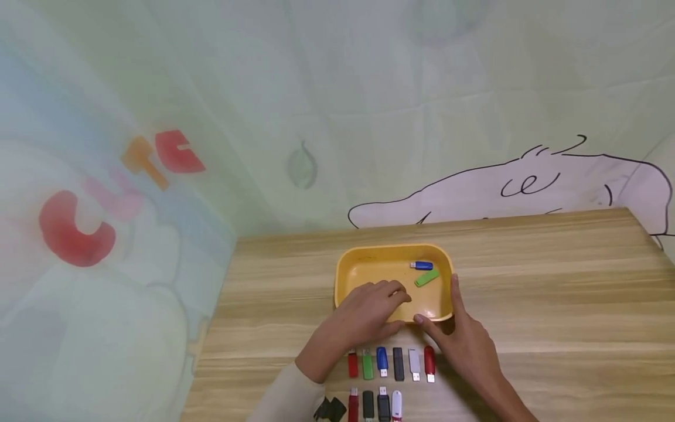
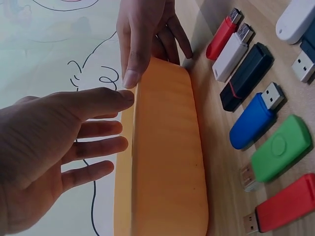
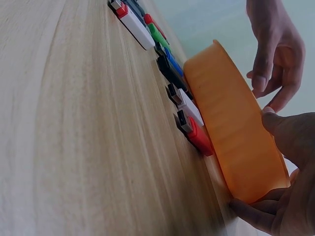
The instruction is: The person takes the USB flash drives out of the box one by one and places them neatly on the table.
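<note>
A yellow plastic tray [image 1: 341, 266] stands on the table. Inside it, near the right end, lie a blue USB stick [image 1: 423, 266] and a green USB stick [image 1: 427, 278]. My left hand [image 1: 364, 313] is over the tray's near left part, fingers loosely bent with nothing between them; its thumb is at the near rim in the left wrist view. My right hand [image 1: 471, 349] holds the tray's near right corner, thumb on the rim and fingers along the right side. In front of the tray is a row of USB sticks, among them a blue one [image 2: 253, 120] and a red one [image 3: 199, 140].
A second row of several USB sticks, with a white one [image 1: 397, 403] at its right end, lies nearer me. The wooden table [image 1: 554, 281] meets a printed cloth backdrop [image 1: 369, 117] at its far edge.
</note>
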Demonstrator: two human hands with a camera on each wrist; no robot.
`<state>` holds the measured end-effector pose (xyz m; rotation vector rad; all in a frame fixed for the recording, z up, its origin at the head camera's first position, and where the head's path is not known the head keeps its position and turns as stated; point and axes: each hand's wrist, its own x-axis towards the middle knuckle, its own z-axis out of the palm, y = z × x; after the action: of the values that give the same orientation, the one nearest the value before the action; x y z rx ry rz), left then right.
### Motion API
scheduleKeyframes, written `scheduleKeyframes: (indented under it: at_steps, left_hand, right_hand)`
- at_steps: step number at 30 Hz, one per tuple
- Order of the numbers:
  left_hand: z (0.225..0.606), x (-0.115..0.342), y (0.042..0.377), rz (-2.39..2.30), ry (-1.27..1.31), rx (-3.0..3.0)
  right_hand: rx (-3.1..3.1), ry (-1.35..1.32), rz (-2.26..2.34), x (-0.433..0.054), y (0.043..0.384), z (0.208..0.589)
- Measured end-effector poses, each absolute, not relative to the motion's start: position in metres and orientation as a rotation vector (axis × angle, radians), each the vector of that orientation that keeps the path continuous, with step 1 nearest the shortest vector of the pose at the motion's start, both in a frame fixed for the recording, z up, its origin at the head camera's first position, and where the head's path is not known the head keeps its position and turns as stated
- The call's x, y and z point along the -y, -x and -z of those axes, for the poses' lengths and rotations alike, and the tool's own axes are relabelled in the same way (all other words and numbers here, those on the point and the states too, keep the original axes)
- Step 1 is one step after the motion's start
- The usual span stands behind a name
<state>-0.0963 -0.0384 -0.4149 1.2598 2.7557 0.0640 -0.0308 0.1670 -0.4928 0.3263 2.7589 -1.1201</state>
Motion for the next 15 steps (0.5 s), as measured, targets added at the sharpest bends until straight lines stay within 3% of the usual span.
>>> scheduleKeyframes:
  at_steps: [15]
  left_hand:
    - [0.411,0.026,0.111,0.014,-1.263,-2.719]
  right_hand:
    - [-2.783,-0.312,1.109,-0.169,0.030,0.493]
